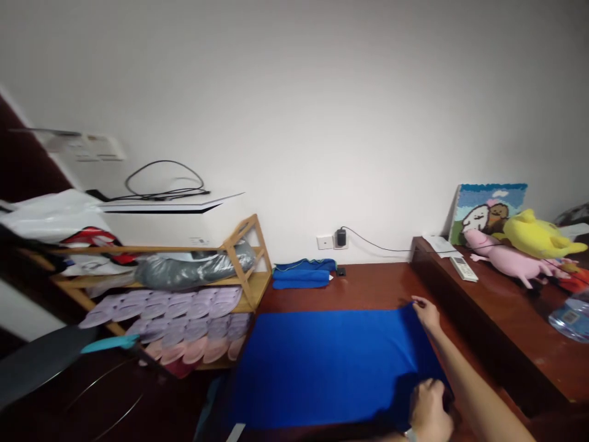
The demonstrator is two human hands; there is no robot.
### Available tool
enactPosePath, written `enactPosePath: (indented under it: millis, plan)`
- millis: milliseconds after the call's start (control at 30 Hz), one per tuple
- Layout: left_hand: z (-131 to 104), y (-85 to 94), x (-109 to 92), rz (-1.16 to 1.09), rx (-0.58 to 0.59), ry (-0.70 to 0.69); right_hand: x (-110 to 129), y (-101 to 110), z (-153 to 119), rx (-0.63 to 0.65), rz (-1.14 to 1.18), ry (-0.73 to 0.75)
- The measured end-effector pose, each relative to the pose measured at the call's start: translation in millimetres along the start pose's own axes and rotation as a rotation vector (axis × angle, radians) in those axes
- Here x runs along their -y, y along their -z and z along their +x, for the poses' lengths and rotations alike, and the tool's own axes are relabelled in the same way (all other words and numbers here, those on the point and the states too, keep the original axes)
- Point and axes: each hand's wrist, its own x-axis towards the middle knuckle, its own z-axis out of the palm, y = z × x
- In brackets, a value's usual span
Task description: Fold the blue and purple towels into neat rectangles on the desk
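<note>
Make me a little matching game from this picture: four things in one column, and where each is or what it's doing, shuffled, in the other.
Things:
1. Larger blue cloth
2. Black plug
3. Remote control
4. Person's right hand

Places and states:
A. To the left of the pink plush toy
B. Pinching the cloth at its far right corner
C. Spread out over the brown surface
D. Fitted at the white wall, with a cord running off to the right

Right pairs: 1-C, 2-D, 3-A, 4-B
</note>
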Motion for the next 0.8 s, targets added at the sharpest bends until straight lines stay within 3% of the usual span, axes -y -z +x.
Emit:
enactPosePath:
  millis: [100, 233, 333, 433, 533, 633, 700, 800]
  plan:
    - [-38, 57.3, 3, -0.022, -0.093, 0.41, 39, 0, 0, 0.07, 0.009, 0.033]
    - [-96, 147.9, -4, -0.075, -0.25, 0.519, 108, -27, -14, 0.22, 0.037, 0.147]
    - [-149, 209.8, -12, -0.174, -0.537, 0.553, 174, -74, -36, 0.355, 0.071, 0.264]
    - [-208, 257.5, -8, -0.224, -0.804, 0.586, 246, -144, -66, 0.499, 0.081, 0.381]
    - [-269, 285.8, 17, -0.213, -0.975, 0.761, 310, -224, -105, 0.64, 0.029, 0.496]
    - [-325, 295.1, 56, -0.159, -1.037, 0.996, 354, -293, -151, 0.766, -0.084, 0.605]
    - [-354, 294.0, 82, -0.096, -0.962, 1.166, 366, -326, -180, 0.824, -0.181, 0.656]
    - [-385, 285.9, 111, 0.012, -0.74, 1.374, 365, -356, -211, 0.841, -0.328, 0.699]
